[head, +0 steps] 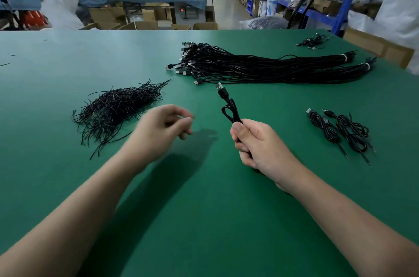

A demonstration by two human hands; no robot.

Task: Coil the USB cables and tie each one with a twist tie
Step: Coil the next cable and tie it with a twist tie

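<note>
My right hand (256, 145) is shut around a coiled black USB cable (229, 108), whose loops and USB plug stick up above my fist. My left hand (163, 127) hovers blurred over the green table (204, 208), fingers loosely curled and apart, holding nothing I can see. A pile of black twist ties (115, 108) lies just left of my left hand. Large bundles of uncoiled black USB cables (260, 66) lie across the far middle of the table. Two coiled cables (340, 131) rest on the table to the right of my right hand.
A small clump of cables (314, 41) sits near the far right corner. Beyond the table edge are cardboard boxes (377, 47), blue shelving (340, 11), another worktable and people at the back.
</note>
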